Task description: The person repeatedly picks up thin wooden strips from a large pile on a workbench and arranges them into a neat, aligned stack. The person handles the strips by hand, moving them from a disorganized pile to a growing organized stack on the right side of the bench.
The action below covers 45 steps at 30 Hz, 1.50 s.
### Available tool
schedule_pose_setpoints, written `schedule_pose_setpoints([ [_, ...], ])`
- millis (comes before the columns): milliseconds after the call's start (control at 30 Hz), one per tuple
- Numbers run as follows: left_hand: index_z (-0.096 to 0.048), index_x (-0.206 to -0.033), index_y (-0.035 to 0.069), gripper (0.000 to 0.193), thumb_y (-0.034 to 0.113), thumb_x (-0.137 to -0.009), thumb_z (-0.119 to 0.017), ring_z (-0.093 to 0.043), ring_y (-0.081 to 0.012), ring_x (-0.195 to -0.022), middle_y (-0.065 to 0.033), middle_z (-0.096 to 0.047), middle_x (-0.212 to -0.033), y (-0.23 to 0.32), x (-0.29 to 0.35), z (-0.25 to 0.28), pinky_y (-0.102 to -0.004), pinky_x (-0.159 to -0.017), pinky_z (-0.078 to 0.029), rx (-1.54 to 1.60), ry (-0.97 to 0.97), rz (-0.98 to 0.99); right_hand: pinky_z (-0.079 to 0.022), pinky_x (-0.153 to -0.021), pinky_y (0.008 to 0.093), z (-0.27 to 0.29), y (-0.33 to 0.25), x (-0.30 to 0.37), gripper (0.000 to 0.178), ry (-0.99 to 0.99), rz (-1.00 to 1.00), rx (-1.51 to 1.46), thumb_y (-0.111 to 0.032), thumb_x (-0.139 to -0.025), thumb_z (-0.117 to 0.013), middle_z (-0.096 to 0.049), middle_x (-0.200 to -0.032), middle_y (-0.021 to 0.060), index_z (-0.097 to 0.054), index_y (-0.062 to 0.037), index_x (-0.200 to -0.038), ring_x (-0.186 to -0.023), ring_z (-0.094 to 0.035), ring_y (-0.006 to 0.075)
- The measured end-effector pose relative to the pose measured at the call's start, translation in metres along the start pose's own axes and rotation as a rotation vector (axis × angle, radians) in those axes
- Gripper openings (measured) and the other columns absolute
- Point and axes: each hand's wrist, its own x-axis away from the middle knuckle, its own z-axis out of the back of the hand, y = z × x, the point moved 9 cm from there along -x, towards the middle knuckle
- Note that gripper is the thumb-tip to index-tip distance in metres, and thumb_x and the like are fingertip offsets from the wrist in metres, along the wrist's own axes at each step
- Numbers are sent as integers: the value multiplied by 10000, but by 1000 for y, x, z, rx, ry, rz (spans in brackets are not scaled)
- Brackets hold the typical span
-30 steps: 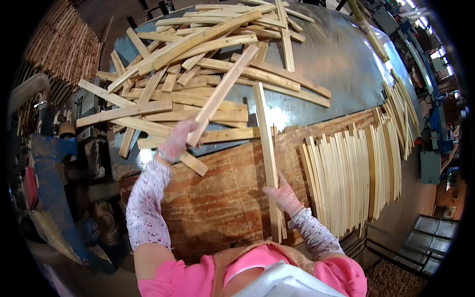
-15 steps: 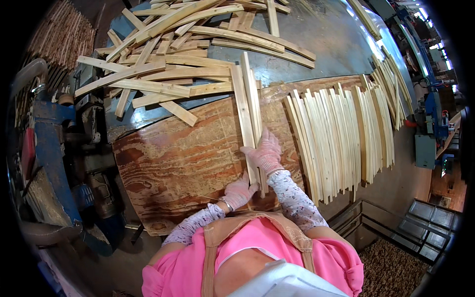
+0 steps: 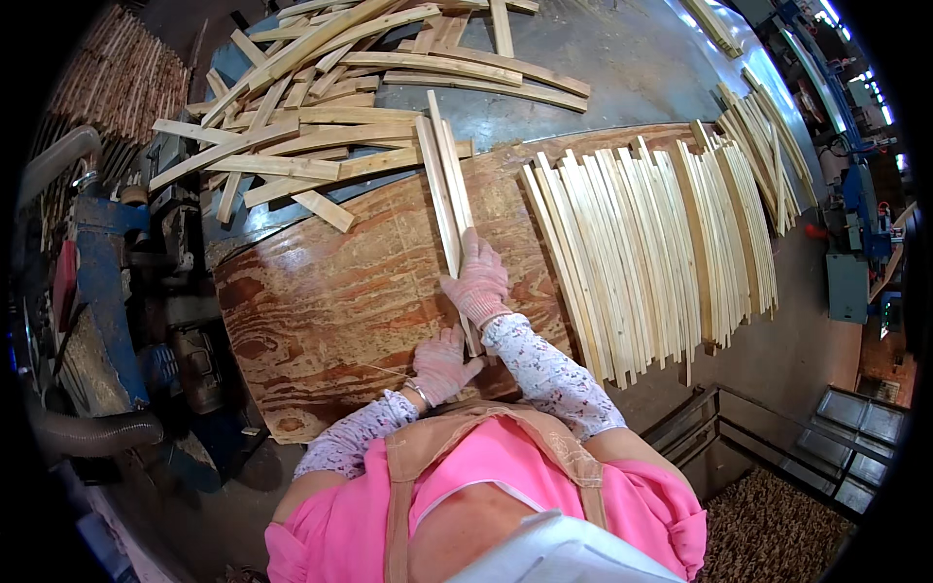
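Note:
A small bundle of pale wooden strips [image 3: 435, 180] lies lengthwise in front of me on the plywood board [image 3: 321, 301]. My right hand [image 3: 479, 282], in a pinkish work glove, is closed over the strips near their lower part. Gloved alike, my left hand [image 3: 444, 367] rests on the board by their near end, fingers stretched out and thumb apart, close to the strip ends. The palm side of both hands is hidden. To the right, a row of many wooden strips [image 3: 622, 262] lies side by side on the board.
A loose, crossed heap of wooden strips [image 3: 321, 126] covers the far left of the metal table [image 3: 622, 68]. More strips [image 3: 763, 155] lie at the far right. A blue machine [image 3: 102, 282] stands at the left. A dark metal frame [image 3: 714, 418] is at the lower right.
My view has shifted, so the scene sits differently in the picture. The bundled strips look closer together, and my left hand now lies flatter, its fingers more spread beside their near end.

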Motion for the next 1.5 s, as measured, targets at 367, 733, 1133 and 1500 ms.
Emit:
schedule_pose_setpoints([
  [367,-492,-1545,-7,781,386,-927,-763,-687,-368,-1194,-230,-666,-1371,85,-19,14,-466,-1043,-538,476,147,-200,-546,-1085,476,106,104,-5,805,-123,-187,-504,-140,-863,-760,-652,-1392,261,-444,-84,-1602,-1280,-654,430],
  [733,-589,-1480,9,657,263,-911,-796,-711,-269,-1070,-145,-718,-1233,74,-41,-20,-389,-968,-567,768,88,-9,-553,-965,489,293,415,-1,510,345,-286,361,-202,-855,-791,-701,-1177,123,-571,-155,-1313,-1131,-671,363],
  [1133,-626,-1415,40,501,330,-1007,-649,-730,-348,-1107,-198,-740,-1225,53,-71,11,-464,-957,-581,663,-34,-7,-481,-1145,466,276,428,5,557,639,-157,364,-311,-891,-772,-707,-1346,194,-660,-53,-1373,-1264,-651,375],
  [1500,-612,-1433,-23,544,369,-1057,-645,-704,-305,-1253,-154,-738,-1361,-100,-102,30,-400,-1102,-533,821,262,186,-577,-991,485,261,419,-11,767,565,-47,660,-203,-911,-748,-710,-1264,253,-461,2,-1592,-1136,-705,411],
])
